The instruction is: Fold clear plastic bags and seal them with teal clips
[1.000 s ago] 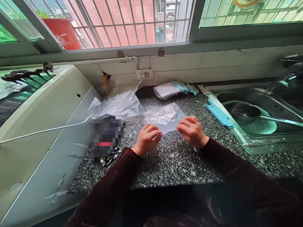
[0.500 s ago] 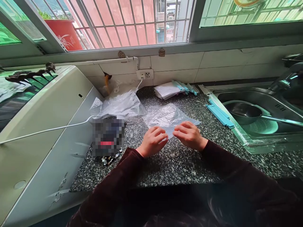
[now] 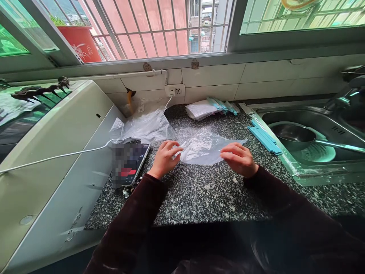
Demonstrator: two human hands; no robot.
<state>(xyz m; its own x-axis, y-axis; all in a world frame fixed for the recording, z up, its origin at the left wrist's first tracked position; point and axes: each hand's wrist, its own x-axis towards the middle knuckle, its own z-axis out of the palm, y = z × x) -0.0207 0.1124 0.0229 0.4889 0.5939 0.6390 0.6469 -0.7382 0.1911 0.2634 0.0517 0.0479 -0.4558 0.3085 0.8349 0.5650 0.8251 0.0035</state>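
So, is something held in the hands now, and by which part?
Yes, a clear plastic bag: the left hand pinches its left edge, the right hand its near edge toward the right.

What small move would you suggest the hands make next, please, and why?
Perhaps the left hand could gently smooth the clear plastic film: it looks creased, the right hand pinches its right side, and the left fingers are at its left edge.

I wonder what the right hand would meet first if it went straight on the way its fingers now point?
The right hand would probably meet the clear plastic sheet at its fingertips first, with the left hand beyond; one view leaves depth unclear.
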